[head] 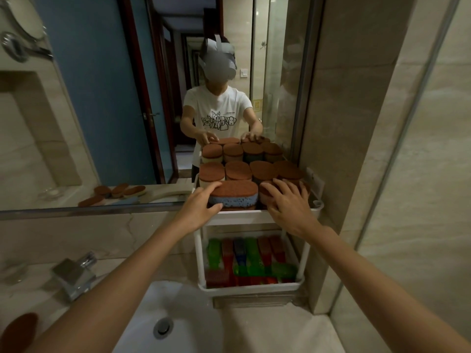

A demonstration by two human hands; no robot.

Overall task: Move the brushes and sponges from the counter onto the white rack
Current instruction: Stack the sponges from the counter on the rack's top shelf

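A white two-tier rack (244,217) stands on the counter against the mirror. Its top tier holds several brown-topped sponges (238,170). My left hand (201,205) grips the left end of a blue sponge with a brown top (233,193) at the front of that tier. My right hand (288,202) lies with spread fingers on a brown sponge (265,193) at the front right. The lower tier holds several brushes (251,261) in green, red and blue. One brown sponge (17,327) shows at the bottom left edge.
A white sink (178,314) with its drain lies below the rack, a chrome tap (74,273) to its left. The mirror (102,98) reflects a person and more sponges on the counter. A marble wall (356,123) stands close on the right.
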